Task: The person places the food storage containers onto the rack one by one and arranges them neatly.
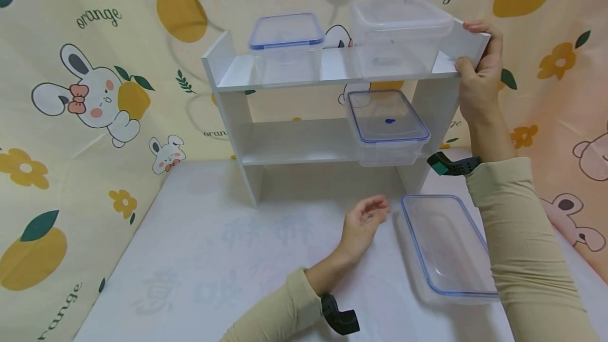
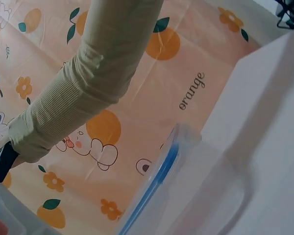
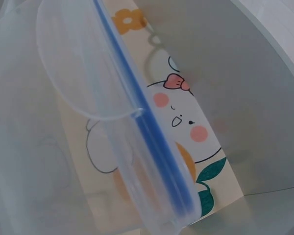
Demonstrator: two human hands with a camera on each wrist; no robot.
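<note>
My right hand (image 1: 482,75) grips the top right side panel of a white two-tier shelf (image 1: 304,144), fingers over its upper edge and thumb at the front. Loosely curled and holding nothing, my left hand (image 1: 362,228) hovers over the table before the shelf. Right of it lies a flat clear container with a blue-edged lid (image 1: 451,241), partly behind my right sleeve. A clear box with a dark blue rim (image 1: 389,120) sits on the middle tier, its front jutting past the edge. In the right wrist view a lidded clear box (image 3: 157,152) fills much of the picture; my hand is hidden there.
On the top tier stand a smaller box with a blue-rimmed lid (image 1: 287,49) at left and a larger clear box (image 1: 401,38) at right. The shelf stands on a white table (image 1: 199,257), against a patterned cloth (image 1: 109,4).
</note>
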